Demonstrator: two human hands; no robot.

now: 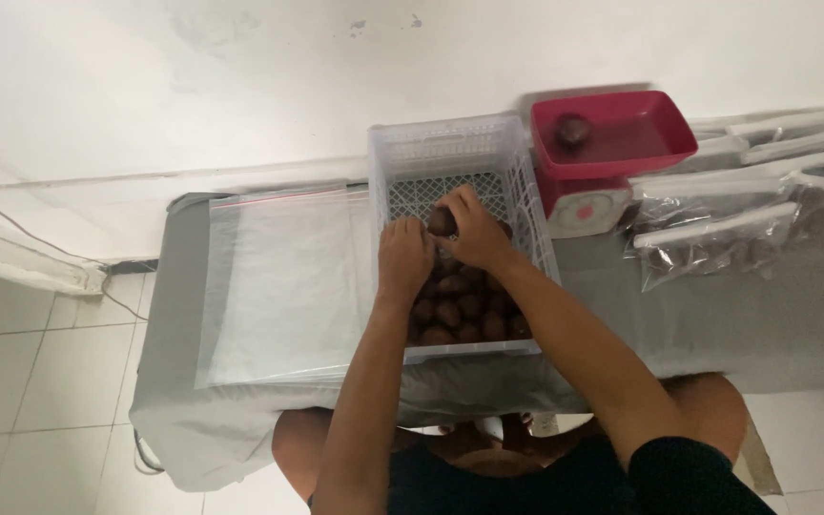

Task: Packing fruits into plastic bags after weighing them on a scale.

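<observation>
— White plastic, latticed: that is the crate (462, 153) on the grey-covered table (717, 324), and both hands are down inside it. What are the fingers doing?

— The right hand (474, 229) is curled close around one brown fruit (442, 221), holding it just above the heap. The fingers are narrow, wrapped over the top of it, so only its left side shows.

— And the left?

— The left hand (404, 256) sits just beside the right, knuckles up, fingers bent downward into the pile of brown fruit (460, 315). Whether it grips one or only rests on them I cannot tell; the fingertips are hidden behind the back of the hand.

— What lies around the crate?

— To its left, one large clear zip bag (274, 286) lies flat on the table, touching the crate's side. To its right stands a red kitchen scale (584, 205) with a red tray (665, 148) on top, and a single dark fruit (572, 129) in that tray. Farther right are filled clear bags (708, 243) with white closing strips, overlapping one another; at least two, though the edge of the view cuts them off.

— Anything in the way of the hands?

— Only the crate's own walls, which rise around both wrists. The far half of the crate's floor is bare.

— How many fruit in the pile?

— A dozen or so show; the forearms cover more, so an exact count is not possible.
</observation>
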